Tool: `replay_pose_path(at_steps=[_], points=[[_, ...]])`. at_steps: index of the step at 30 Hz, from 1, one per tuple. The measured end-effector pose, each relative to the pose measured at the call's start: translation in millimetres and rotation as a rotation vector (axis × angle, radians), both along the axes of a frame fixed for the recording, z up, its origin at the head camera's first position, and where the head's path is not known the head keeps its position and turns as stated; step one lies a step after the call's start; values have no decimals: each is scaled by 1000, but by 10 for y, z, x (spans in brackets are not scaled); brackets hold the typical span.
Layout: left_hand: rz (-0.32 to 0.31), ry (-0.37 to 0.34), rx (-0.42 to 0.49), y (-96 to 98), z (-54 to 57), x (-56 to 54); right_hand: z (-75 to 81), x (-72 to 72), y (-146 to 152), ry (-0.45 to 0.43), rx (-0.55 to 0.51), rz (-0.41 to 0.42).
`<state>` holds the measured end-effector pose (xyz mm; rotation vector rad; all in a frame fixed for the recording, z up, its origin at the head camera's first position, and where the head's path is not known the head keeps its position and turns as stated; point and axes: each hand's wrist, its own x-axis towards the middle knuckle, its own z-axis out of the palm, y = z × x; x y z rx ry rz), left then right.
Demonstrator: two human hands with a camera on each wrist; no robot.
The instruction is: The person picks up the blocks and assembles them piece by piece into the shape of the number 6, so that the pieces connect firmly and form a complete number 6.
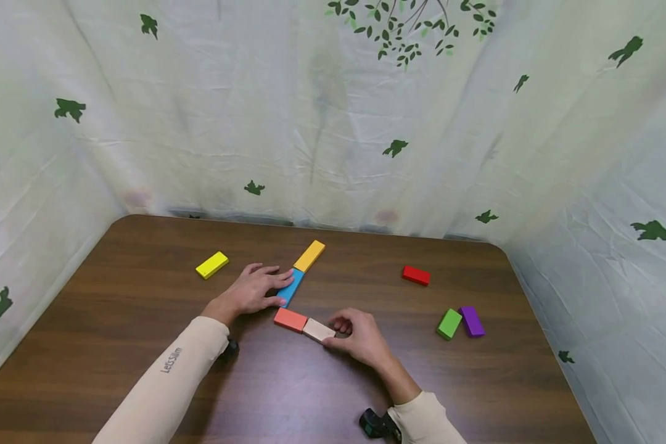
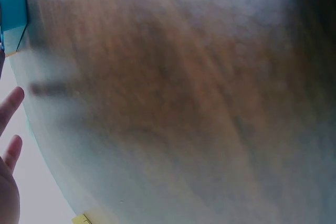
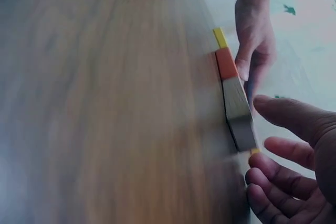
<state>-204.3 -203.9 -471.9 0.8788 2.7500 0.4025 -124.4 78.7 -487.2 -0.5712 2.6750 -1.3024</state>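
A blue block (image 1: 292,288) lies slanted, with an orange-yellow block (image 1: 309,255) against its far end. My left hand (image 1: 254,290) rests at the blue block's left side, fingers extended onto it and thumb by its near end. Below it, a coral-red block (image 1: 290,319) meets a pale wooden block (image 1: 318,330) end to end. My right hand (image 1: 362,338) pinches the wooden block's right end between thumb and index finger, the other fingers curled. In the right wrist view, thumb and fingers (image 3: 275,174) surround the wooden block's shaded end (image 3: 242,135).
A yellow block (image 1: 212,265) lies at the left. To the right are a red block (image 1: 416,275), a green block (image 1: 449,324) and a purple block (image 1: 472,321), these two side by side. The brown table (image 1: 161,271) meets a leaf-printed curtain (image 1: 200,123) behind.
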Motion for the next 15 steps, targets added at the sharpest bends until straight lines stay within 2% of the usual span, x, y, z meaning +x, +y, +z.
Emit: replay_pose_path(at_steps=[4, 9, 15], points=[[-11, 10, -1, 3, -1, 8, -29, 7, 136, 40, -29, -44], [-6, 9, 0, -1, 7, 11, -60, -7, 348, 76, -72, -137], [-6, 8, -6, 7, 17, 12, -34, -29, 681, 92, -50, -243]])
